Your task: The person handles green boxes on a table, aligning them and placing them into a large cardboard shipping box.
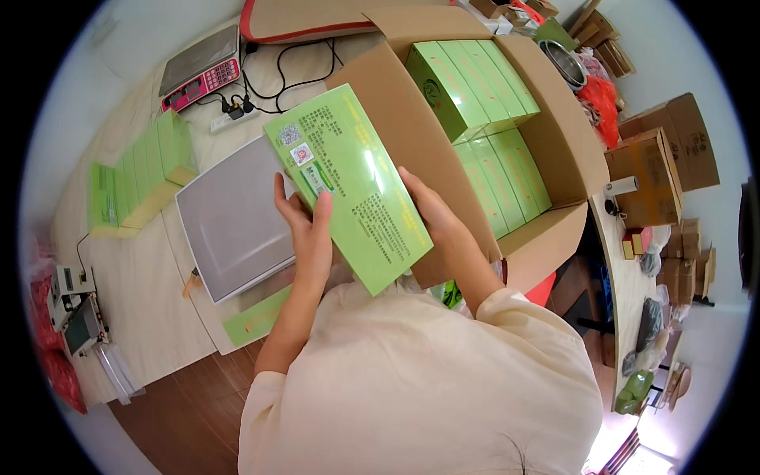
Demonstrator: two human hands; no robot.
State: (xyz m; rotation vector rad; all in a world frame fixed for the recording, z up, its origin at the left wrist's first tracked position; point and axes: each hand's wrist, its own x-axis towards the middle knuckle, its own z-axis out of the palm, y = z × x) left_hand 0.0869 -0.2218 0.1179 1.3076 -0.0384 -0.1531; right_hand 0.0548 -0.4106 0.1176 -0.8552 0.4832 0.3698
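A flat green box (356, 198) with printed text and small square codes is held up between both my hands, tilted, its broad face toward me. My left hand (307, 229) grips its left long side, thumb lying on the face. On the opposite long side, my right hand (427, 204) is closed round the edge, its fingertips partly hidden. Under and left of the box lies a grey tray-like panel with a white rim (229, 222). To the right stands an open cardboard carton (554, 150) holding several green boxes (483, 87) in two groups.
At the table's left stands a row of green boxes (146, 170). Farther back are a pink-edged scale (202, 71), a power strip (233, 119) and black cables (281, 83). Another green box (257, 317) lies at the near edge. A small machine (77, 309) sits far left.
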